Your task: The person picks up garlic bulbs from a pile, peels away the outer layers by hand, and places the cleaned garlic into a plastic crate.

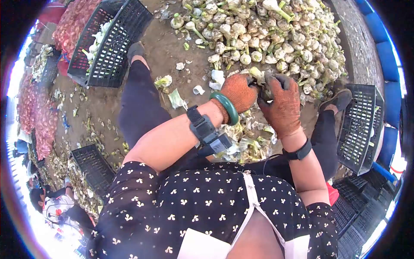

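Observation:
My left hand, in an orange knitted glove with dark fingertips, is closed with its fingers curled in front of my lap. Close beside it, my right hand is also closed, thumb and fingers bent inward. Between them is a garlic bulb with pale, loose outer skin; the fingers cover most of it. Directly beyond the hands lies a large pile of garlic bulbs with short cut stems. Peeled garlic skins lie on the ground below the hands.
A black crate holding trimmed garlic stands at the upper left, near red mesh sacks. Another black crate stands by my right foot. An overturned-looking crate lies at left. Another person sits at the lower left.

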